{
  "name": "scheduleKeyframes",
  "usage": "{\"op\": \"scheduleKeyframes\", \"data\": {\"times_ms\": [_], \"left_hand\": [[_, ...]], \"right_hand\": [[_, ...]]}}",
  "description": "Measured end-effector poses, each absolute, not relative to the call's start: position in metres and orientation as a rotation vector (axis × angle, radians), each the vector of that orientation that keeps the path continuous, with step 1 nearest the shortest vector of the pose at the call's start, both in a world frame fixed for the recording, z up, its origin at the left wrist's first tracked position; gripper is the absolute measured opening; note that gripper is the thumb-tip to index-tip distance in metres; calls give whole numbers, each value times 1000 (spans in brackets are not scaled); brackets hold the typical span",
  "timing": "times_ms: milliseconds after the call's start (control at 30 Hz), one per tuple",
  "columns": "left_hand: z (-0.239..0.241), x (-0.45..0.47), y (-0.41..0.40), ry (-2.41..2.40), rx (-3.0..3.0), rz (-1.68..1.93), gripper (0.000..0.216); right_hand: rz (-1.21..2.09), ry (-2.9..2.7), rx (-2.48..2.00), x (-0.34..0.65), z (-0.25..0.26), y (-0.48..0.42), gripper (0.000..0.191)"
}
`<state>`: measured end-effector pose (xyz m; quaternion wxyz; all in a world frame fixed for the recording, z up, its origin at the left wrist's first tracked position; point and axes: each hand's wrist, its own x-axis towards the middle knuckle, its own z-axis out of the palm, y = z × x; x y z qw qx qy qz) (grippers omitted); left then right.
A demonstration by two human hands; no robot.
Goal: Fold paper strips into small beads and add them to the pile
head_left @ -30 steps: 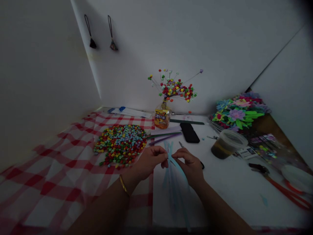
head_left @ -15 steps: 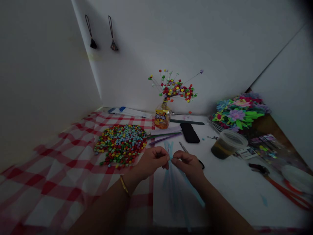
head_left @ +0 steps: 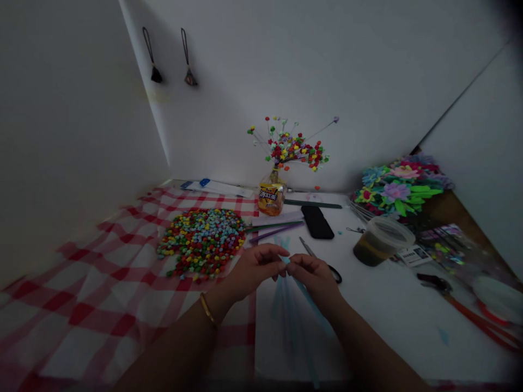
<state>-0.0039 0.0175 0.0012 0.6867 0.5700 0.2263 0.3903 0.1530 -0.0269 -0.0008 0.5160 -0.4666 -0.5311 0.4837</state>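
Head: blue strip sits pinched between left grip and right grip.

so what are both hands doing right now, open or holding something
Left hand: closed, pinching a light blue strip.
Right hand: closed, pinching the light blue strip too, close beside the left.

Red-checked tablecloth with a heap of stars
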Motion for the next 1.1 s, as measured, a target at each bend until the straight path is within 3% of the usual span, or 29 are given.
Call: {"op": "scheduleKeyframes", "data": {"times_ms": [400,833,1100], "left_hand": [[1,-6,18,526,1358,946,16],[0,-9,22,615,1385,896,17],[2,-8,20,683,1432,904,12]], "right_hand": [[1294,-1200,-1092,153,-2,-26,26],[781,-1411,-1266,151,2,-31,18],[1018,-1390,-1254,153,2,-29,19]]}}
